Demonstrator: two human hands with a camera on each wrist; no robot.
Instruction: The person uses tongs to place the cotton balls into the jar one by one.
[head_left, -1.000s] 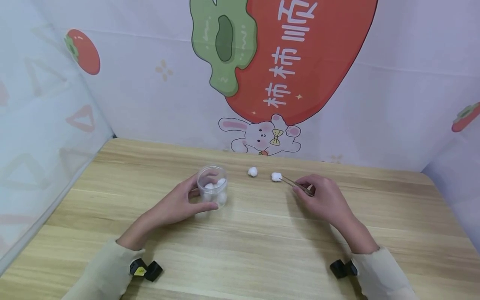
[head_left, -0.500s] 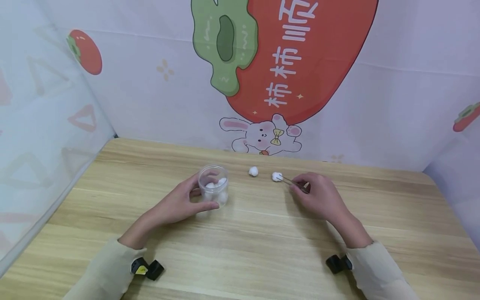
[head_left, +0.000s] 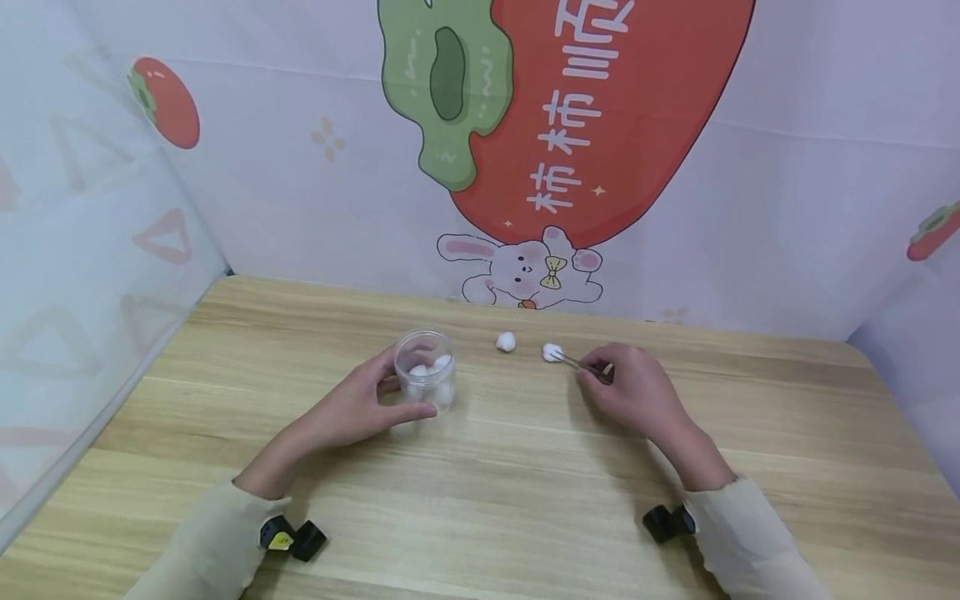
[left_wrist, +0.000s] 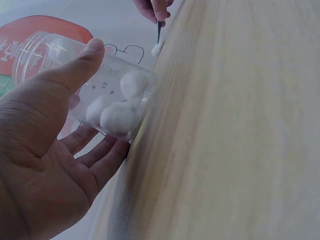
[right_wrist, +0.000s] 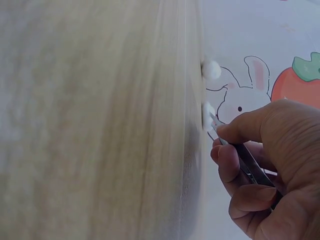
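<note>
My left hand (head_left: 358,406) grips a clear plastic jar (head_left: 424,372) from its left side, thumb in front and fingers behind. The jar stands upright and lidless on the table, and several cotton balls (left_wrist: 119,116) lie at its bottom. In my right hand (head_left: 636,390) a pair of metal tweezers (right_wrist: 251,164) is pinched between thumb and fingers. The tweezer tips are at a cotton ball (head_left: 552,352) on the table, overlapping its right side. Between that ball and the jar lies another loose cotton ball (head_left: 506,342).
The wood-grain table (head_left: 480,508) meets a printed cloth backdrop (head_left: 300,208) just behind the loose cotton balls. A pale side panel (head_left: 82,250) borders the table on the left. Black wrist cameras (head_left: 293,537) sit at both sleeve cuffs.
My right hand and the tweezers have shifted slightly left and away from me, so the tips reach further over the cotton ball. The left hand and jar stay put.
</note>
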